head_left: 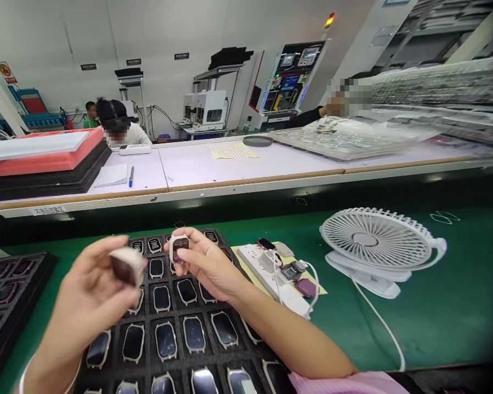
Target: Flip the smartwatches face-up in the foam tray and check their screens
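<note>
My right hand grips a light-framed smartwatch case by its edges, the thumb on its lit screen. To the left, my left hand holds a second smartwatch case between thumb and fingers; it is tilted and smeared by motion. Neither case has a strap. Below both hands lies a black foam tray with rows of similar cases in its pockets. Most screens there are dark, while several in the far row show white text. My forearms and hands hide part of the tray.
A white fan stands on the green bench at right, its cable running forward. Beside the tray, a power strip holds chargers and cables. Another foam tray is at far left. Across the raised shelf are foam stacks and co-workers.
</note>
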`<state>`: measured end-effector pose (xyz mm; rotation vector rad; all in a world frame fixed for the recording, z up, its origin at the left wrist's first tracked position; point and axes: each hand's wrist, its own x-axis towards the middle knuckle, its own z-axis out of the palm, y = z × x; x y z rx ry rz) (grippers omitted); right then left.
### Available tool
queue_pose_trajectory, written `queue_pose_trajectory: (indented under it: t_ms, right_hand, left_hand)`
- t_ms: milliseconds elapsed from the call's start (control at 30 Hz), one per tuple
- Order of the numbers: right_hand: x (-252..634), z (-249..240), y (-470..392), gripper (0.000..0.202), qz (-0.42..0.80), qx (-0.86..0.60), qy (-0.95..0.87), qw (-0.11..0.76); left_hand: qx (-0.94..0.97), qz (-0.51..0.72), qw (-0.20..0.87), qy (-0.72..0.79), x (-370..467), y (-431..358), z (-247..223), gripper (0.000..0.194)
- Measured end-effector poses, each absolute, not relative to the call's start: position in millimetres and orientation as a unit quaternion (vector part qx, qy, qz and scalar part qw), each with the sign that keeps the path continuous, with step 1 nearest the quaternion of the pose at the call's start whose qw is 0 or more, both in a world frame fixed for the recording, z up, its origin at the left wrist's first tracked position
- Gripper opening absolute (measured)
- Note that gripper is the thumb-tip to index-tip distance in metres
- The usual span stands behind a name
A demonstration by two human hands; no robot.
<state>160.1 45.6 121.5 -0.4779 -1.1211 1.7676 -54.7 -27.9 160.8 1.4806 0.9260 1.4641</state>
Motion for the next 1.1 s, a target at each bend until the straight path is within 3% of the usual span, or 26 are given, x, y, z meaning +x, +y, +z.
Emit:
queue_pose_trajectory:
  t_ms: [167,333,433,533,633,733,800,900,1000,1100]
  right_hand:
    - [147,108,55,0.040,0.711,-0.241,-0.481,0.453]
    - [128,98,61,0.039,0.737,-0.249,-0.493,0.389]
    - [115,93,65,0.040,0.764,-0.235,-0.483,0.357]
    - [102,85,71,0.056,0.776,-0.232,-0.494,0.316]
    - [89,73,81,0.066,0.750,-0.249,-0.547,0.277]
    - [75,59,92,0.056,0.624,-0.285,-0.688,0.238]
    - [67,54,97,0.049,0.450,-0.311,-0.807,0.221]
    - [57,52,97,0.044,0.229,-0.346,-0.894,0.167]
    - [57,56,93,0.049,0.183,-0.369,-0.903,0.121]
    - [73,68,93,0.060,0.158,-0.381,-0.899,0.145]
  left_hand:
    - [0.555,0.546,0.474,0.411,-49,14,146,0.043]
    - [0.535,0.547,0.445,0.466,-72,20,120,0.036]
    - [0.530,0.524,0.454,0.488,-90,16,106,0.045]
    - [0.530,0.494,0.477,0.498,-112,14,91,0.061]
    - [0.557,0.456,0.462,0.518,-136,17,73,0.064]
    - [0.641,0.381,0.352,0.565,-156,22,55,0.059]
    - [0.693,0.314,0.268,0.591,-164,25,45,0.057]
    - [0.725,0.258,0.227,0.597,-169,29,37,0.055]
    - [0.727,0.248,0.212,0.605,-168,29,37,0.062]
    - [0.726,0.243,0.146,0.627,-156,29,47,0.071]
